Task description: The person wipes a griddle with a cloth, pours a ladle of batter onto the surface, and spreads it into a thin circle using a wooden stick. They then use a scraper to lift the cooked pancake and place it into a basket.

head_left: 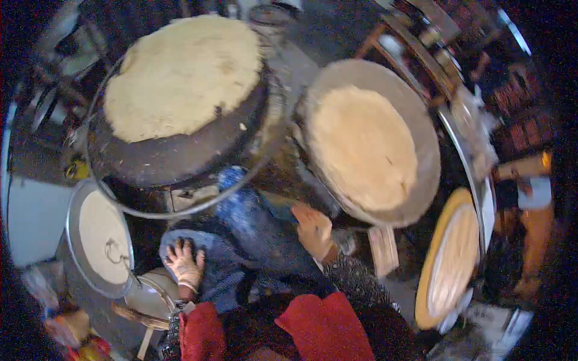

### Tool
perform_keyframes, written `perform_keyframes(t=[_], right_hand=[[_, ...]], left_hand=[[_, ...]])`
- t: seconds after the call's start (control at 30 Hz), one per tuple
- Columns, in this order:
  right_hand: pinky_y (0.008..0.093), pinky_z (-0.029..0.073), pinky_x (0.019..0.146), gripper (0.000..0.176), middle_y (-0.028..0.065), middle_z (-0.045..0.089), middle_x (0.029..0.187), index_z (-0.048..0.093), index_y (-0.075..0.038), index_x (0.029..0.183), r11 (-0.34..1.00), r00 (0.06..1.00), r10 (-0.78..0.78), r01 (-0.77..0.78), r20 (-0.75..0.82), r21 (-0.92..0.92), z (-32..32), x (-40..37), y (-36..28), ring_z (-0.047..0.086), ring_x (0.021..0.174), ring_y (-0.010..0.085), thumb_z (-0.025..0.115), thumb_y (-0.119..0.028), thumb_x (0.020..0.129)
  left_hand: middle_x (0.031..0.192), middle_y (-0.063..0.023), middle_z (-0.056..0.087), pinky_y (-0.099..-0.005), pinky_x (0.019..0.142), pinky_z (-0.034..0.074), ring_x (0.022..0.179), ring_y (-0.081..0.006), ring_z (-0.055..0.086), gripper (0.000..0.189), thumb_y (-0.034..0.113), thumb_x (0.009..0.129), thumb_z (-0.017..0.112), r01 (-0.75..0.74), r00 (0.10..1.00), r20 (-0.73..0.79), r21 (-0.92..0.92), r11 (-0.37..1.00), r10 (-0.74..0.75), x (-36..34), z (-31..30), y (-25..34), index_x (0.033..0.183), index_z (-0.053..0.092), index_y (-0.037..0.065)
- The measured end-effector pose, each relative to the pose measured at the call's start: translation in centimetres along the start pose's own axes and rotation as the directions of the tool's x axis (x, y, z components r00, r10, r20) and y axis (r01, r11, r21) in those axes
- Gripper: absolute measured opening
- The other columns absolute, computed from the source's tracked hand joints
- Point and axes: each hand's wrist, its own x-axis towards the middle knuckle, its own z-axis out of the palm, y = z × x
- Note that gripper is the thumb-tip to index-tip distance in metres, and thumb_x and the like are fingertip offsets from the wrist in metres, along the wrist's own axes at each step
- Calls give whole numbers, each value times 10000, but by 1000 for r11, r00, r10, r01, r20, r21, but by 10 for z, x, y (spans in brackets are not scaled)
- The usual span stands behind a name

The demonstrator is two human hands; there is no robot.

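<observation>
Left hand [186,263] is just splayed empty on the knee [211,246], while the right hand [314,231], too blurry to tell if it's clenched, is way nearer the flatbread [363,147], which sits ahead and rightward in the bowl [426,162].

The left hand [183,262] lies spread on a denim-covered knee [171,240]; the right hand [314,230] is beside the other leg [241,207], its contact unclear. Ahead, a pale flatbread [186,75] covers much of a dark round griddle [180,159]. More flatbread [361,144] lies in a grey round basin [421,144] to the right. A pot [72,228] of creamy batter [102,234] stands at left.
</observation>
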Motion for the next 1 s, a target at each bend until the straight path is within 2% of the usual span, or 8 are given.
perform_keyframes(t=[0.07, 0.1, 0.23, 0.33, 0.53, 0.7, 0.87, 1.0], right_hand=[[388, 486, 640, 259, 143, 642, 889, 586, -49, 1093, 831, 826, 539, -553, 164, 55, -45, -64, -16, 617, 775, 257, 521, -129, 856], [382, 486, 604, 267, 147, 647, 877, 587, -48, 1119, 425, 413, 831, -903, 372, 53, -67, -94, -23, 624, 763, 237, 532, -130, 871], [284, 468, 709, 321, 53, 614, 985, 571, -85, 1205, 482, 462, 839, -876, -287, -3, -80, -208, 36, 569, 843, 186, 530, -93, 887], [290, 436, 870, 301, 61, 542, 1124, 546, -14, 1193, 306, 175, 845, -933, -505, 188, -88, -243, 92, 502, 998, 187, 496, -92, 907], [477, 431, 904, 538, 264, 499, 1207, 445, -48, 1298, 33, 454, 799, -688, -394, -725, -15, -243, 148, 495, 1091, 395, 460, -425, 914], [472, 381, 963, 558, 244, 466, 1286, 439, -52, 1310, -18, 198, 923, -836, -330, -549, -9, -210, 142, 447, 1188, 380, 414, -444, 914], [447, 417, 929, 471, 229, 558, 1153, 501, 8, 1218, 462, 673, 601, -732, -431, -501, 12, -182, 104, 538, 1057, 371, 444, -355, 923], [417, 421, 907, 405, 205, 579, 1097, 529, 28, 1172, 665, 740, 629, -671, -238, -328, 44, -98, 55, 546, 1015, 346, 469, -270, 904]], left_hand=[[1401, -119, 342, -613, 1021, 202, 1302, -429, 238, 568, 457, 826, 536, -4, 1000, -13, 9, 1000, 4, 10, -11, -1, 1294, 453, 145], [1399, -129, 341, -609, 1022, 203, 1297, -431, 245, 575, 454, 829, 533, -30, 998, -55, 5, 1000, 30, 15, -11, -5, 1301, 441, 139], [1345, -227, 368, -537, 1027, 241, 1253, -411, 321, 592, 335, 829, 564, -173, 944, -303, -115, 978, 132, 32, -20, -6, 1318, 392, 51], [1300, -250, 407, -485, 1021, 270, 1212, -411, 371, 588, 219, 803, 593, -361, 847, -470, -163, 918, 250, 50, -55, 13, 1309, 383, 5], [1341, -234, 363, -527, 1056, 207, 1274, -405, 303, 608, 256, 799, 567, -497, 709, -571, 13, 868, 414, 102, -120, 11, 1324, 378, 15], [1356, -202, 388, -502, 1081, 193, 1288, -381, 319, 589, 226, 809, 567, -408, 610, -702, 120, 905, 368, 210, -202, -37, 1334, 384, 31], [1389, -192, 352, -525, 1057, 207, 1312, -372, 277, 582, 358, 887, 476, -149, 733, -651, 130, 980, 198, 354, -237, -76, 1367, 325, 67], [1423, -175, 314, -572, 1059, 162, 1339, -356, 241, 660, 478, 884, 432, 63, 866, -495, -29, 998, -70, 428, -210, -33, 1385, 295, 70]])
